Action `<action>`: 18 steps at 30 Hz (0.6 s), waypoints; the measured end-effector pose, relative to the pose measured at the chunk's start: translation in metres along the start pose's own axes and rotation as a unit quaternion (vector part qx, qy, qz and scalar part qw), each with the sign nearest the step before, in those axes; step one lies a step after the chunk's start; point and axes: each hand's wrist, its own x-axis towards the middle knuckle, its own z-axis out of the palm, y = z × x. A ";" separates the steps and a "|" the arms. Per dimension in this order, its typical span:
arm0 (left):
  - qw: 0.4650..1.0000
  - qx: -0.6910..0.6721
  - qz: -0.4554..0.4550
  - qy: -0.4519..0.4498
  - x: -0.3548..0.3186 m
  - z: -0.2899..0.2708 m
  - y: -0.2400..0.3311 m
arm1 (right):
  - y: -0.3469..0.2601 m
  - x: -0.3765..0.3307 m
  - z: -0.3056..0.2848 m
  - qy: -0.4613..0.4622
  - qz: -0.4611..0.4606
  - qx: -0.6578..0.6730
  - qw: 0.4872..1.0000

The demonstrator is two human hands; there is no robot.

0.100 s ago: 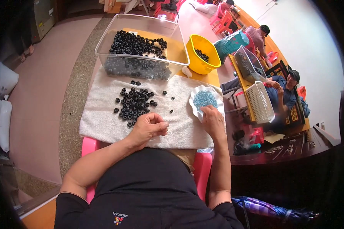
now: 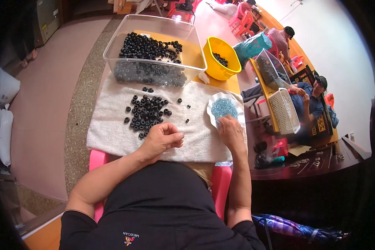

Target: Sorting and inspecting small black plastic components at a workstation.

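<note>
My right hand point(image 2: 231, 131) reaches into a white wavy-rimmed dish point(image 2: 210, 114) at the right of the towel. Its fingers are bent together at the near side of a heap of small clear blue pieces point(image 2: 224, 107); what they pinch is hidden. My left hand point(image 2: 164, 138) is closed, thumb against curled fingers, just above the towel. Anything inside it is too small or hidden to make out. Beside and beyond it lies a loose pile of round black pieces with hollow ends point(image 2: 146, 110). One black piece point(image 2: 179, 100) and two tiny dark bits sit apart, between pile and dish.
A white towel point(image 2: 196, 143) covers the table before me. Behind the pile stands a clear plastic bin point(image 2: 191, 62) of black pieces, with a yellow tub point(image 2: 221, 74) beside it. Farther right, people work at another table with a white perforated basket point(image 2: 284, 111). Pink chair arms flank me.
</note>
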 end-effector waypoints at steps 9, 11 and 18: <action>1.000 0.000 -0.001 0.005 0.001 0.000 -0.001 | 0.005 -0.001 0.003 -0.017 0.015 0.053 0.998; 1.000 0.001 -0.001 0.004 0.000 0.000 0.000 | 0.007 -0.003 -0.001 -0.029 0.014 0.074 0.997; 1.000 -0.001 0.002 0.000 0.000 -0.001 -0.001 | -0.015 -0.010 -0.019 -0.063 0.027 0.075 0.995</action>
